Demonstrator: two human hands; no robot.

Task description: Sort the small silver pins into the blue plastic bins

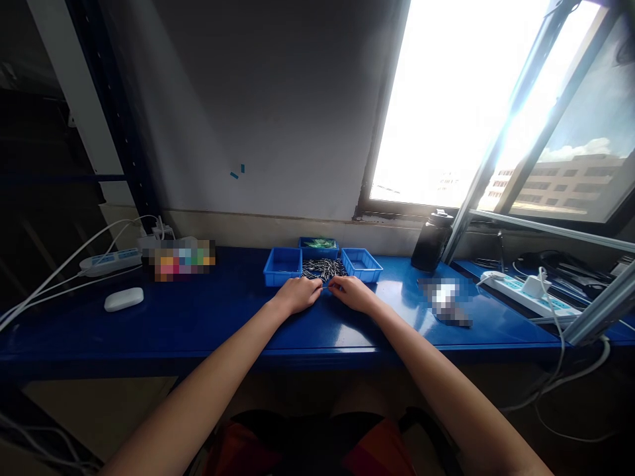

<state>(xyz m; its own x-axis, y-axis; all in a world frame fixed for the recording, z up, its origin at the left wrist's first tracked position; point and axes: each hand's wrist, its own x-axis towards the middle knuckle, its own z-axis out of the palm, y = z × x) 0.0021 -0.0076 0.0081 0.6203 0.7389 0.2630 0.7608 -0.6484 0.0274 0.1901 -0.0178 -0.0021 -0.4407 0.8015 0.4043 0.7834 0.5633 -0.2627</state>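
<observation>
My left hand [299,295] is closed just in front of a pile of small dark and silvery pieces [325,268] on the blue table. Facing it, my right hand [353,293] is pinched, its fingertips close to those of the left. A thin, pale sliver shows between the two hands, too small to name. Around the pile stand a blue bin [282,267] on the left, another blue bin [362,264] on the right, and a third blue bin [304,250] behind, with green material [320,243] in it.
A black bottle [431,241] stands at the back right, near a blurred item [445,301]. Power strips with cables lie on the left [112,262] and right [530,294]. At left are a white case [124,299] and a blurred colourful item [183,258]. A metal frame [506,132] rises right.
</observation>
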